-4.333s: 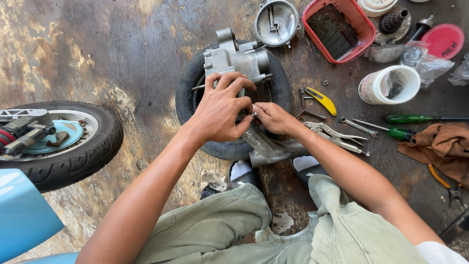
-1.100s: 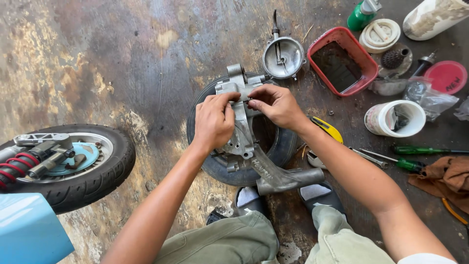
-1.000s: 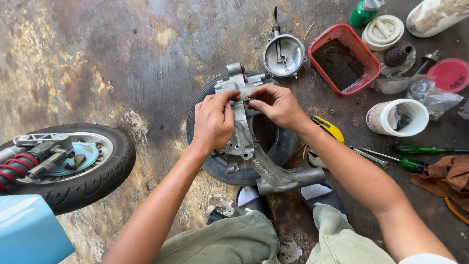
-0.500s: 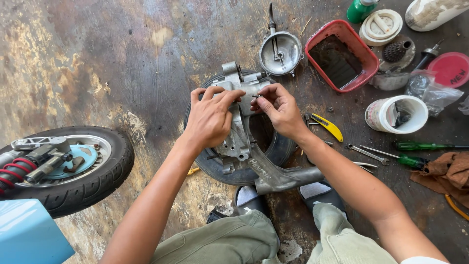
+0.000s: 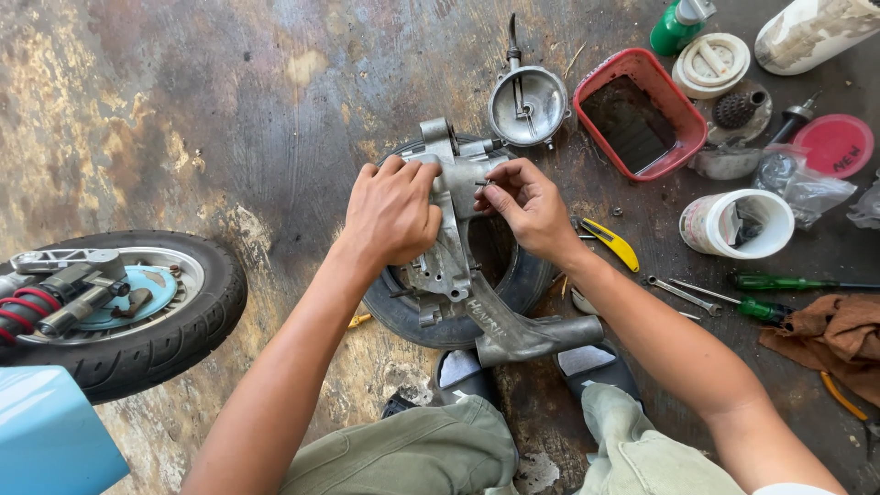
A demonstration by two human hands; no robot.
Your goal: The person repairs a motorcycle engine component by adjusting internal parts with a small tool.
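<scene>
A grey cast-metal engine casing (image 5: pixel 456 266) rests on a black tyre (image 5: pixel 522 289) lying flat on the stained floor. My left hand (image 5: pixel 392 213) grips the casing's left side, fingers curled over its upper edge. My right hand (image 5: pixel 527 206) pinches a small bolt or pin at the casing's upper right, fingertips pressed together against the metal. The casing's long arm (image 5: pixel 532 335) reaches down toward my feet.
A round metal cover (image 5: pixel 527 105) lies beyond the tyre. To the right are a red tray (image 5: pixel 683 137) of dark oil, a white cup (image 5: pixel 738 223), a yellow-handled knife (image 5: pixel 612 242), wrenches, green screwdrivers (image 5: pixel 779 284) and a brown rag (image 5: pixel 830 335). A scooter wheel (image 5: pixel 119 307) stands at left.
The view has shifted slightly. My left hand has slid down to grip the casing's side; my right hand stays pinched at the casing's upper right. The casing remains on the tyre.
</scene>
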